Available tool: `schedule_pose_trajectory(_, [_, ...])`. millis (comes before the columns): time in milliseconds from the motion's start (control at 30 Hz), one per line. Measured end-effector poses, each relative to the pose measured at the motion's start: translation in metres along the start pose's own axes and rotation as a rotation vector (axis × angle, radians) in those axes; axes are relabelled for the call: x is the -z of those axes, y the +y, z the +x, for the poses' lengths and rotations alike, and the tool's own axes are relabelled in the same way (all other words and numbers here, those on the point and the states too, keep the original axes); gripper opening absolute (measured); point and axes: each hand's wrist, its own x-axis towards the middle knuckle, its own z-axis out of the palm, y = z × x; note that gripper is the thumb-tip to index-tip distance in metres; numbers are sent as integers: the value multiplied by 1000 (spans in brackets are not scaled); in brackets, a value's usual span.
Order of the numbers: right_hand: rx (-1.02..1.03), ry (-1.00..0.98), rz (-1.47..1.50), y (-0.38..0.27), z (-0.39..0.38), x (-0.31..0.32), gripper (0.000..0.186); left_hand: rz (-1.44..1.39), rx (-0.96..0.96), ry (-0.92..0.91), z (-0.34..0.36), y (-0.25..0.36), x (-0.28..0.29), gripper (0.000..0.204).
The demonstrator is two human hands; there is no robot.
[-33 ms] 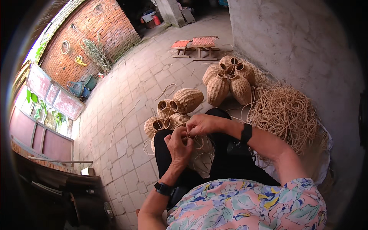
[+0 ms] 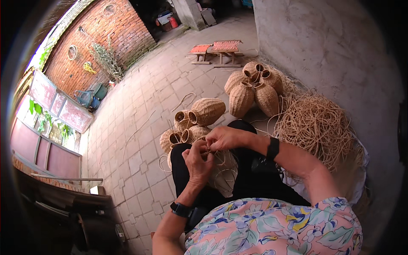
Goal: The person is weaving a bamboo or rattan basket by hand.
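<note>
I sit with a half-woven wicker basket (image 2: 224, 174) on my lap, its loose cane spokes spreading over my dark trousers. My left hand (image 2: 198, 162) is closed on the basket's woven top from the left. Just above it, my right hand (image 2: 224, 137) pinches a thin cane strand at the same spot, fingers touching those of the left. Both wrists carry black bands.
Finished wicker jars (image 2: 207, 111) lie on the paving ahead of my knees, and a second cluster (image 2: 254, 88) stands further right. A big tangle of loose cane (image 2: 315, 125) lies against the grey wall (image 2: 331, 51). Two low stools (image 2: 216, 49) stand beyond. A brick wall (image 2: 106, 34) is at left.
</note>
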Motion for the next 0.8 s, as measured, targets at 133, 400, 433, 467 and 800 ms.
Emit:
schedule_pose_trajectory(133, [71,96,-114,-14,-5,-3,25,-139,173,-163,8,5,17,32])
schedule_pose_trajectory(400, [85,192,106,-25,-21,-10,16,-307,146,-368,21,-1,37,18])
schedule_pose_trajectory(433, [86,188,104,-24,-22,-12,16,-307,148,-364,21,-2,37,18])
schedule_pose_trajectory(467, [79,263,259,-22,-23,-13,14,-310,166,-381,21,-3,36,15])
schedule_pose_trajectory(800, [176,49,-128,-10,-5,-6,31,-76,-230,-152,6,-8,31,16])
